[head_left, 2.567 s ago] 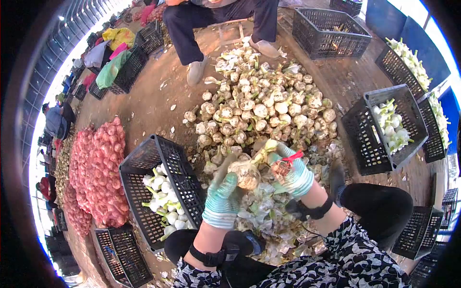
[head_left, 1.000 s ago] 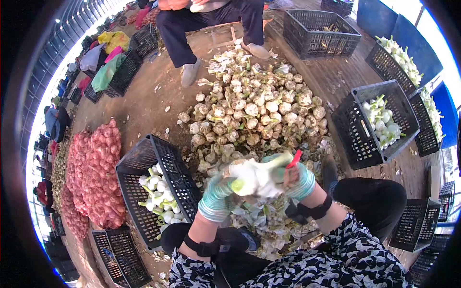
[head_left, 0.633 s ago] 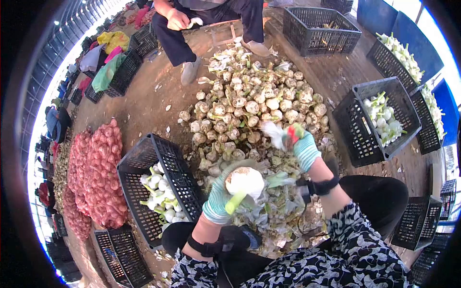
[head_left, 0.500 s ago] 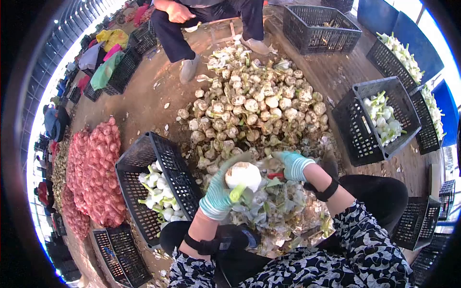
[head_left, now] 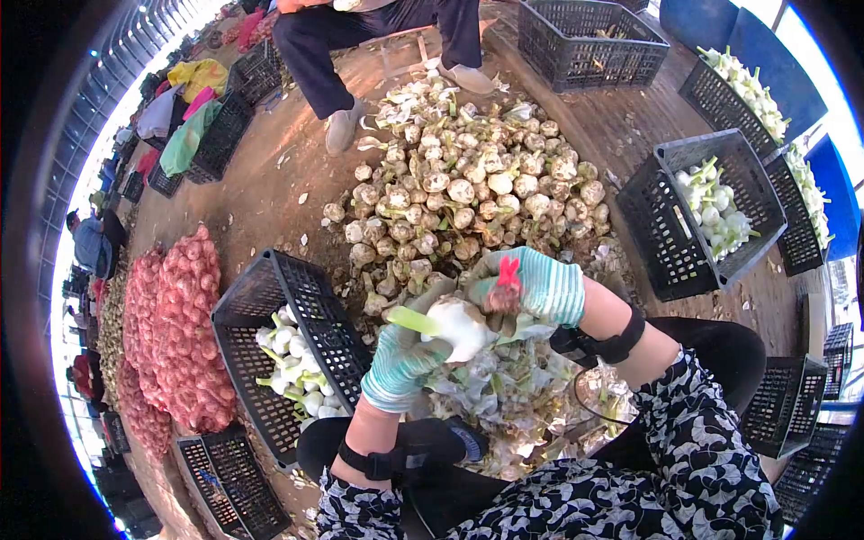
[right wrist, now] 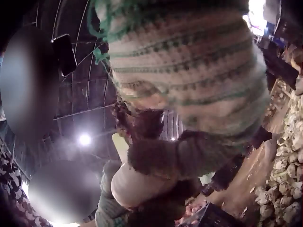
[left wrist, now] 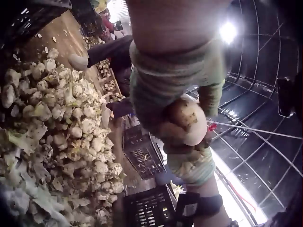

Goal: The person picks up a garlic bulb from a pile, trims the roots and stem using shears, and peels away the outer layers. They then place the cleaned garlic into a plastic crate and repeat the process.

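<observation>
My left hand, in a green-and-white striped glove, holds a white garlic bulb with its short green stem pointing left. In the left wrist view, the brown-marked root end of the bulb shows between the gloved hands. My right hand, gloved alike, curls round a small tool with a brownish handle and a red tie; its working end is hidden. The right fingers lie right at the bulb. Beneath both hands are loose peeled skins, and beyond them a heap of unpeeled garlic.
A tilted black crate with peeled garlic stands at left, beside red net sacks. Another crate with peeled bulbs stands at right. A seated person is across the heap, near a further black crate.
The bulb went from brown-skinned to white. The right hand swung away with skin, dropped low, then came back to the bulb. The bulb's stem has turned from pointing down to pointing left.
</observation>
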`<state>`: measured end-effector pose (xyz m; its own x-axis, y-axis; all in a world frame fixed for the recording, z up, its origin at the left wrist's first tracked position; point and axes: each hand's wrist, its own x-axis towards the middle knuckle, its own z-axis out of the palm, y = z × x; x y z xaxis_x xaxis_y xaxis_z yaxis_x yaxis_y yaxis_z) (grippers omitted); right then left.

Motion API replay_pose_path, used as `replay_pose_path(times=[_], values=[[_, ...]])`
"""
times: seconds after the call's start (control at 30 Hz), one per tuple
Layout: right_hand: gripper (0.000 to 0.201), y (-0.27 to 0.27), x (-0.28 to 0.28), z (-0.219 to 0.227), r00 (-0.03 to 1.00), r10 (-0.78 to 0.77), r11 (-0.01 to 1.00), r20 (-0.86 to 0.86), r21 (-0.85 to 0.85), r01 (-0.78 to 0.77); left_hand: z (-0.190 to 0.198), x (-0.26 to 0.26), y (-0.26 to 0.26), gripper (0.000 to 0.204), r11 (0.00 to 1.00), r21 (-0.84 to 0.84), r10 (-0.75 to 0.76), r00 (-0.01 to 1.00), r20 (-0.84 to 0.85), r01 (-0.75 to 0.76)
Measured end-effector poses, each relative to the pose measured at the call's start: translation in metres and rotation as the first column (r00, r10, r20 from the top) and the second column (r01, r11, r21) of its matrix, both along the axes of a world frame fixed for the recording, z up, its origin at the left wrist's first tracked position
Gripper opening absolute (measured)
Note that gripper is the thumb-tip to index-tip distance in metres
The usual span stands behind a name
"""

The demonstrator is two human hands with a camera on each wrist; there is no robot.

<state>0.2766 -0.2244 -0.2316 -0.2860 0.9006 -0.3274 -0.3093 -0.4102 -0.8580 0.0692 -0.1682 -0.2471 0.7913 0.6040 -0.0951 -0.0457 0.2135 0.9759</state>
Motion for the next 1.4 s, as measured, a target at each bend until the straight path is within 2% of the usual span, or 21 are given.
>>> replay_pose_path(times=[0.1,0.2,0.23,0.33,0.4,0.53,0.67,0.7,0.73,0.77,0.8,0.83,0.97,1.07,1.13,1.17,1.2,1.27,1.33,1.37,1.4], values=[[0.025,0.003,0.001,-0.011,0.980,-0.029,0.999,-0.199,0.033,0.036,0.001,0.003,-0.003,0.060,0.990,-0.138,0.012,0.996,0.089,0.001],[0.025,-0.006,-0.013,0.003,0.887,-0.074,0.935,0.456,0.340,-0.097,0.009,0.002,-0.007,0.059,0.976,-0.195,0.089,0.996,-0.025,-0.092],[0.020,0.001,-0.007,-0.027,0.905,-0.255,0.749,0.341,0.661,-0.038,0.008,0.001,-0.005,0.059,0.987,-0.127,0.084,0.992,-0.091,-0.095],[0.020,-0.013,-0.010,0.000,0.840,-0.269,0.831,0.471,0.555,-0.045,0.007,0.003,-0.006,0.060,0.992,-0.069,0.096,0.991,-0.090,-0.103],[0.027,-0.015,-0.021,-0.002,0.534,-0.369,0.852,0.761,0.506,-0.133,0.010,0.007,-0.008,0.060,0.966,0.211,0.177,0.977,-0.116,-0.150],[0.030,-0.018,-0.025,0.006,0.482,-0.348,0.855,0.804,0.483,-0.187,0.002,0.002,-0.001,0.070,0.909,0.413,0.141,0.974,-0.178,-0.056],[0.021,-0.011,-0.009,-0.021,0.388,-0.359,0.899,0.849,0.426,-0.100,0.008,0.005,-0.010,0.070,0.995,0.024,0.099,0.995,0.009,-0.099],[0.029,-0.012,-0.006,-0.025,0.624,-0.286,0.921,0.727,0.389,-0.031,0.007,0.004,-0.007,0.070,0.995,-0.003,0.099,0.995,-0.011,-0.099],[0.029,-0.013,-0.003,-0.036,0.629,-0.278,0.923,0.726,0.384,-0.035,0.003,0.001,-0.007,0.070,0.994,-0.042,0.103,0.994,-0.042,-0.105],[0.029,-0.010,-0.003,-0.035,0.986,-0.158,0.977,0.061,0.156,0.147,0.000,0.000,-0.007,0.070,0.993,-0.046,0.108,0.993,-0.047,-0.110],[0.029,-0.007,-0.002,-0.032,0.736,-0.167,0.986,-0.656,-0.133,0.105,-0.003,0.003,-0.004,0.070,0.992,-0.056,0.111,0.994,-0.004,-0.111],[0.031,-0.015,-0.015,-0.029,0.933,-0.236,0.948,-0.273,0.146,0.283,-0.005,0.005,-0.001,0.069,0.992,-0.064,0.112,0.993,0.041,-0.110],[0.025,-0.004,-0.042,-0.018,0.878,-0.409,0.911,-0.247,-0.164,0.378,-0.012,0.024,-0.001,0.062,0.967,0.051,0.249,0.968,0.036,-0.250],[0.020,-0.012,-0.078,-0.038,0.676,-0.700,0.517,0.229,0.816,0.258,-0.017,0.015,-0.001,0.048,0.782,-0.294,0.565,0.824,-0.035,-0.549],[0.018,-0.013,-0.077,-0.047,0.725,-0.642,0.582,0.249,0.774,0.250,-0.017,0.013,-0.001,0.042,0.719,-0.344,0.625,0.778,-0.060,-0.604],[0.015,-0.011,-0.063,-0.069,0.822,-0.539,0.797,-0.186,0.203,0.569,-0.023,0.009,0.001,0.042,0.736,-0.288,0.628,0.777,-0.051,-0.613],[0.013,-0.003,-0.054,-0.059,0.581,-0.583,0.811,-0.568,-0.452,0.372,-0.020,0.009,0.003,0.042,0.751,-0.231,0.628,0.777,-0.038,-0.618],[0.025,-0.008,-0.058,-0.025,0.494,-0.455,0.890,-0.741,-0.386,0.242,-0.010,0.011,0.001,0.041,0.780,-0.205,0.601,0.799,-0.018,-0.591],[0.025,-0.021,-0.078,-0.001,0.690,-0.550,0.835,-0.471,-0.291,0.466,-0.010,0.013,-0.005,0.044,0.858,-0.089,0.510,0.860,0.019,-0.506],[0.019,-0.021,-0.065,-0.044,0.470,-0.361,0.932,-0.806,-0.289,0.220,-0.012,0.017,-0.006,0.048,0.853,-0.035,0.523,0.851,0.047,-0.521],[0.019,-0.019,-0.067,-0.041,0.473,-0.357,0.933,-0.805,-0.284,0.221,-0.016,0.018,-0.005,0.051,0.851,0.086,0.521,0.853,-0.017,-0.518]])
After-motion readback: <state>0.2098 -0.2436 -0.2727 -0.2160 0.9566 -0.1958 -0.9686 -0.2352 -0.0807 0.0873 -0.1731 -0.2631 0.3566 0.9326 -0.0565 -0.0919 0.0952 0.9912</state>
